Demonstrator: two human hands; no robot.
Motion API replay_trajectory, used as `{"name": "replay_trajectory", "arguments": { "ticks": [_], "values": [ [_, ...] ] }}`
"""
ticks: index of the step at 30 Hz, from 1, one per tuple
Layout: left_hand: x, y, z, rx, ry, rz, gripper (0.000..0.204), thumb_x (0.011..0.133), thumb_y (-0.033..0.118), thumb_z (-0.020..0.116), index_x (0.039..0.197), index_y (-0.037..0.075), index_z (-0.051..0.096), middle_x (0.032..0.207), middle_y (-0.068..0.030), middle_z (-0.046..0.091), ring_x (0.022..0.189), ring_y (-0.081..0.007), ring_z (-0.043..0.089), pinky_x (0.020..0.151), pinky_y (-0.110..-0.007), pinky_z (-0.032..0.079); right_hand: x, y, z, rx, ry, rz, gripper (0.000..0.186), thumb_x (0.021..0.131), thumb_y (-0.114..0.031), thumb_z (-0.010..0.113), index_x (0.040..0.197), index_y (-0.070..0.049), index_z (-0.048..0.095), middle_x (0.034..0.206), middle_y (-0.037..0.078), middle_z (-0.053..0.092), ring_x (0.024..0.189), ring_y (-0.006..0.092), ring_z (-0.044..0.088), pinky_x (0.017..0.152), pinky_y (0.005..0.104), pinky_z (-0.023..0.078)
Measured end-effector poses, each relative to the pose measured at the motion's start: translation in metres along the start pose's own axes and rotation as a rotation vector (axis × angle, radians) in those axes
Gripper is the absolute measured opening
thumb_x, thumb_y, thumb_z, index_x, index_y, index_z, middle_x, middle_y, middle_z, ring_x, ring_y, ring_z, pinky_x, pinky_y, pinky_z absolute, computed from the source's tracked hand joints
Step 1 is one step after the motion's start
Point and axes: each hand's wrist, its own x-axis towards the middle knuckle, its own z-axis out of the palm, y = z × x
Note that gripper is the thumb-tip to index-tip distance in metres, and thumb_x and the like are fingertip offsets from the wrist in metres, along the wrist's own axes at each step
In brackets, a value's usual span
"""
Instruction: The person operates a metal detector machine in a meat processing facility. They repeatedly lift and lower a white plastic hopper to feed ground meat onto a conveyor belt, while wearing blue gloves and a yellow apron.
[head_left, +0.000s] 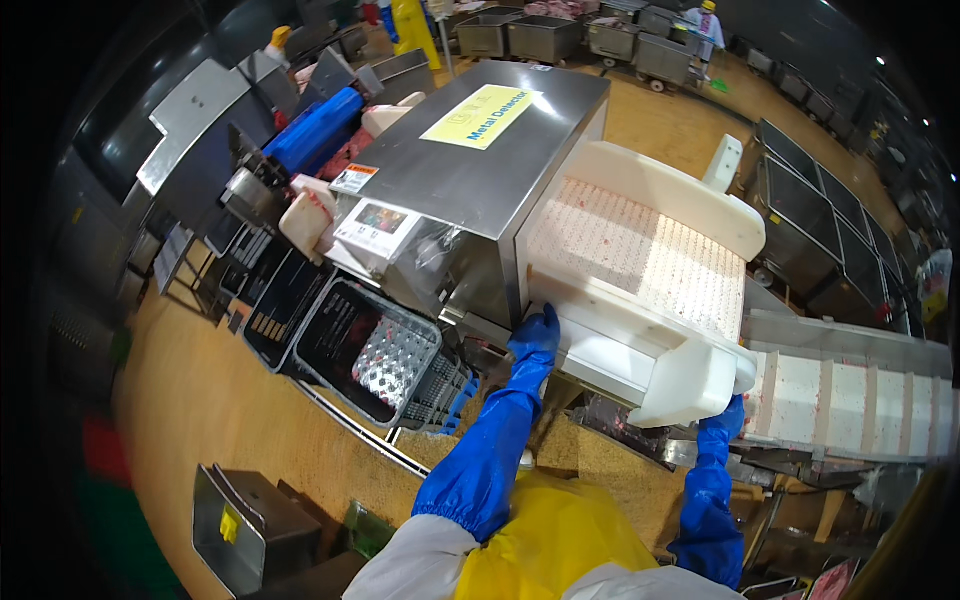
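My left hand (537,333), in a blue glove, is at the near side of a white conveyor (641,250), beside the lower corner of a steel metal detector housing (430,180). Its fingers look closed on the edge of the conveyor frame, though partly hidden. My right hand (725,415), gloved in blue too, reaches up under the white plastic end guide (692,385); that guide hides its fingers. The textured belt between white side walls carries small reddish specks. Blue sleeves cover both forearms.
A lower cleated conveyor (850,400) runs off to the right. Dark crates (370,350) stand on the left, near a blue roller (313,132) with ground meat beside it. A steel bin (240,530) is at lower left. Steel carts (545,38) and a person (706,35) are farther back.
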Motion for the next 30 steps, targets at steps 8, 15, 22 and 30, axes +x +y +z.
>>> {"name": "replay_trajectory", "arguments": {
  "ticks": [8, 15, 22, 30],
  "values": [
    [-0.003, 0.016, 0.002, 0.044, -0.267, 0.019, 0.064, 0.102, 0.056, 0.041, 0.072, 0.009, 0.072, 0.075, -0.0168, 0.072, 0.069, -0.0404, 0.07, 0.064, -0.051, 0.056, 0.002, 0.055, 0.017, 0.048, 0.128, 0.113, 0.031, 0.101, -0.028, 0.057, 0.12, -0.006, 0.068, 0.104, 0.012, 0.075, 0.088, 0.0275, 0.071, 0.081, 0.0394, 0.055],
    [0.009, 0.004, -0.007, 0.084, -0.334, -0.005, 0.068, 0.103, 0.059, 0.037, 0.081, 0.008, 0.076, 0.079, -0.0169, 0.073, 0.072, -0.0415, 0.07, 0.066, -0.051, 0.057, -0.003, -0.009, 0.0, -0.084, 0.163, 0.084, 0.029, 0.094, -0.028, 0.055, 0.105, -0.006, 0.069, 0.091, 0.024, 0.07, 0.086, 0.0467, 0.067, 0.076, 0.0554, 0.052],
    [0.002, 0.011, -0.01, 0.103, -0.336, -0.047, 0.078, 0.101, 0.067, 0.033, 0.092, 0.003, 0.078, 0.09, -0.0213, 0.075, 0.084, -0.0425, 0.072, 0.074, -0.052, 0.058, -0.007, -0.016, -0.013, 0.028, 0.212, 0.155, 0.023, 0.09, -0.026, 0.059, 0.099, -0.008, 0.069, 0.09, 0.022, 0.071, 0.086, 0.0462, 0.067, 0.074, 0.0535, 0.053],
    [0.008, 0.005, 0.0, 0.207, -0.296, -0.038, 0.074, 0.101, 0.066, 0.035, 0.102, 0.006, 0.078, 0.094, -0.0176, 0.075, 0.084, -0.0415, 0.072, 0.072, -0.051, 0.058, -0.008, -0.029, -0.029, 0.009, 0.252, 0.117, 0.025, 0.086, -0.018, 0.06, 0.106, -0.005, 0.066, 0.091, 0.024, 0.069, 0.085, 0.045, 0.066, 0.078, 0.0542, 0.053]
  ]
}}
